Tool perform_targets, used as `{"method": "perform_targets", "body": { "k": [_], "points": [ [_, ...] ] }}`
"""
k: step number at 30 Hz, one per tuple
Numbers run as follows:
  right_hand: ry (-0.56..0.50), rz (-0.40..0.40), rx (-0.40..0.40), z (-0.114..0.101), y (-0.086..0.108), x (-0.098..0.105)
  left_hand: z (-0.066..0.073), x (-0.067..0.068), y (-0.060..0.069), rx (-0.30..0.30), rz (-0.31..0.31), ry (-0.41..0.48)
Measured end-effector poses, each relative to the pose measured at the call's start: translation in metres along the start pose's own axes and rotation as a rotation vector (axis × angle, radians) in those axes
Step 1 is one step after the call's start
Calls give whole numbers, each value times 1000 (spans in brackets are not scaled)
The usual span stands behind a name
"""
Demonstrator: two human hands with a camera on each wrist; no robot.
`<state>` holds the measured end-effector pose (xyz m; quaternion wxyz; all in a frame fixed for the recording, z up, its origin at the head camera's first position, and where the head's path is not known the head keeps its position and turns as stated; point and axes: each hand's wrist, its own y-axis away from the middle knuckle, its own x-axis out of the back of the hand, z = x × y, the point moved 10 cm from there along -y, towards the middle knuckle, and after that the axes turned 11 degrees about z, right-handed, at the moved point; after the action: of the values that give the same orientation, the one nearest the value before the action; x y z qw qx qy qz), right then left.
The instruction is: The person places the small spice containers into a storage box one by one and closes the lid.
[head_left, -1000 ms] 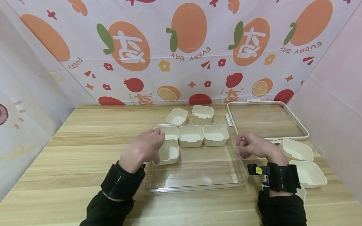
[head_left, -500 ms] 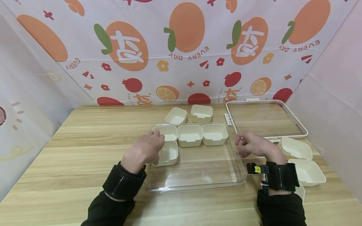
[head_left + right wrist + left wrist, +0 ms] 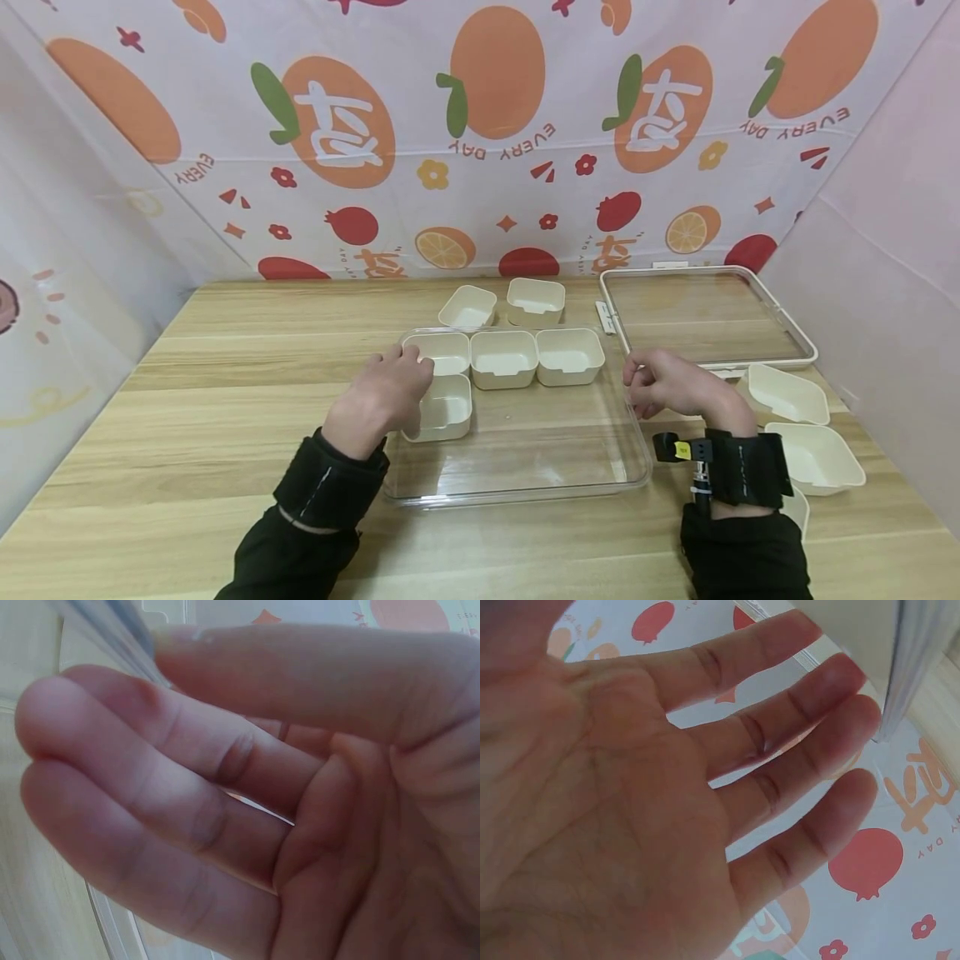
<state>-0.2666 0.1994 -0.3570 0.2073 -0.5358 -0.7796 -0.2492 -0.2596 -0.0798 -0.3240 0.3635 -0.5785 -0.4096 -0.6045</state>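
A clear plastic storage box (image 3: 525,492) lies on the table in the middle of the head view. Inside it, three cream bins (image 3: 504,367) form the back row, and another cream bin (image 3: 445,412) stands in front of the leftmost one. My left hand (image 3: 386,396) is over the box's left side. In the left wrist view its fingers (image 3: 802,761) are straight and slightly spread, with some tips at an upright edge. My right hand (image 3: 667,385) pinches the box's right rim between thumb (image 3: 300,679) and forefinger, its other fingers bent beneath.
Two cream bins (image 3: 536,302) stand behind the box. A clear lid with a white frame (image 3: 806,346) lies at the back right. Several more cream bins (image 3: 813,458) sit along the right side, one partly hidden by my right forearm. A fruit-printed cloth (image 3: 480,192) hangs behind the table.
The front left bin has shifted slightly toward me, and the left hand's fingers have moved a little. My right hand stays on the rim.
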Motion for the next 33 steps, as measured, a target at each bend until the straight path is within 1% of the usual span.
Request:
{"method": "perform_targets", "body": {
  "k": [8, 12, 16, 21, 23, 26, 28, 30, 33],
  "points": [
    [-2, 4, 1, 0, -1, 0, -2, 0, -1, 16, 8, -29],
    [-1, 6, 3, 0, -1, 0, -1, 1, 0, 10, 8, -33],
    [1, 1, 0, 0, -1, 0, 0, 9, 4, -24, 25, 15],
    [0, -4, -1, -1, -2, 1, 2, 26, 9, -74, 99, 77],
    [0, -1, 3, -1, -2, 1, 5, 28, 9, -95, 104, 75],
    [-6, -1, 14, -1, -2, 1, 11, 26, 10, -115, 78, 63],
    [-9, -4, 20, -1, -1, 0, 14, 26, 12, -124, 74, 57],
    [-11, -7, 20, 0, -1, -1, 17, 28, 14, -129, 92, 53],
    [-8, -7, 15, 0, -2, -1, 22, 36, 18, -151, 143, 40]
  ]
}}
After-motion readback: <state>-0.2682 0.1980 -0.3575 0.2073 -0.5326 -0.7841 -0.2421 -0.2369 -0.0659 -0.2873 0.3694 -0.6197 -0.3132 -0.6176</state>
